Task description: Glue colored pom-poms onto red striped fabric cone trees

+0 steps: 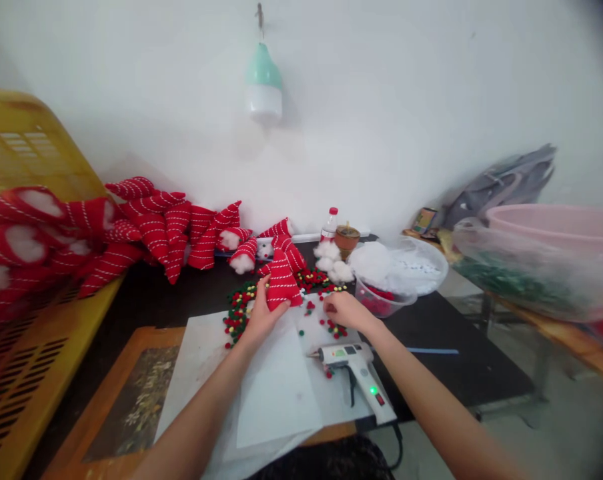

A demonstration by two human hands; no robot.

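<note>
one black table (471,373) with a big yellow crate (84,330) at its left, then white paper (276,400) up front. glue gun (354,360) lies mostly on that, green light on. left hand (263,313) is gripping a striped red cone (283,283) over the paper's far edge; right hand (345,310) is curled beside loose pompoms (337,329), can't tell if it's pinching one.

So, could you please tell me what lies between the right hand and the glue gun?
In the head view, a small cluster of red, green and yellow pom-poms lies between the right hand and the glue gun.
</note>
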